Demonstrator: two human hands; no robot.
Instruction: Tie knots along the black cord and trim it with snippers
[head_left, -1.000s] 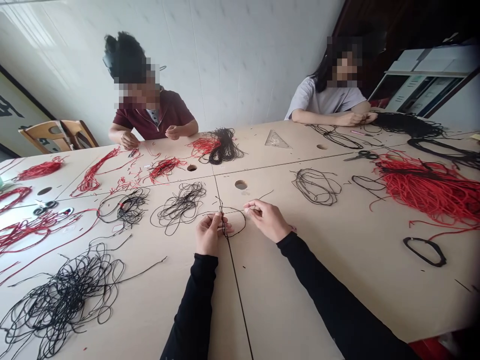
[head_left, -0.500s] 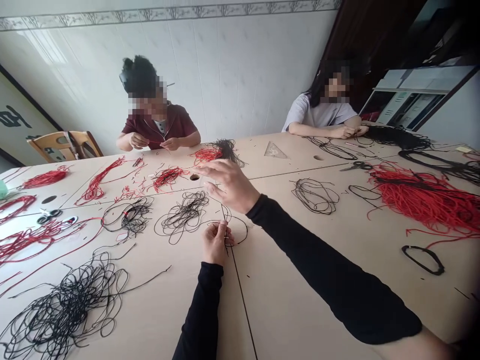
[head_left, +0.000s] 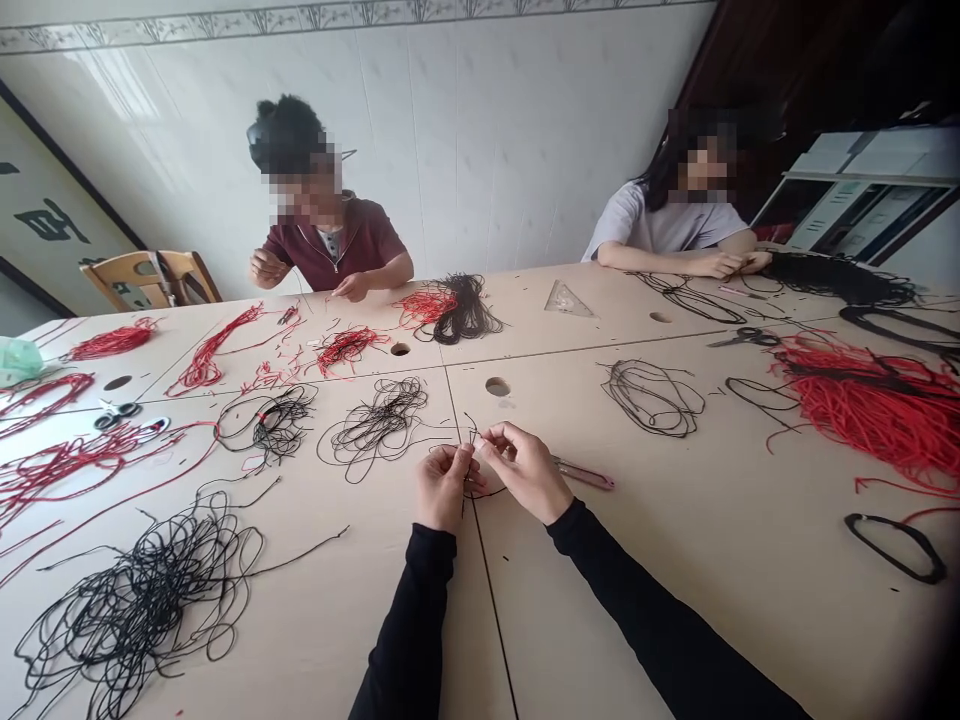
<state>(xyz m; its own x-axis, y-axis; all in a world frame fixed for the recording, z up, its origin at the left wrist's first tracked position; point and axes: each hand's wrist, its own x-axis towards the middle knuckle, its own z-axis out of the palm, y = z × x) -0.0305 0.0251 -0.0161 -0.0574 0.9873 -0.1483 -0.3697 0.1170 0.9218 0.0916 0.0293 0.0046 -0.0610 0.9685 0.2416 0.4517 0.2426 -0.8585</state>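
Over the seam in the middle of the table, my left hand (head_left: pixel 441 488) pinches a thin black cord (head_left: pixel 491 493) between thumb and fingers. My right hand (head_left: pixel 523 472) is closed too, its thumb and forefinger meeting on the cord just above the left fingertips. Part of the cord loops out below the hands, and a short end sticks up above them. The fingers hide the exact spot where the cord is gripped. Just right of my right hand lies a slim pink tool (head_left: pixel 589 474), partly hidden by that hand.
Black cord bundles (head_left: pixel 150 590) lie to the left, with another coil (head_left: pixel 652 398) at right. A large red cord bundle (head_left: pixel 877 410) and scissors (head_left: pixel 744 338) are farther right. Two people sit across the table (head_left: pixel 570 610), which has a round hole (head_left: pixel 497 386) ahead of my hands.
My right hand has come down from above the table and closed on the cord beside my left hand. The pink tool has come into sight. The view has shifted slightly.
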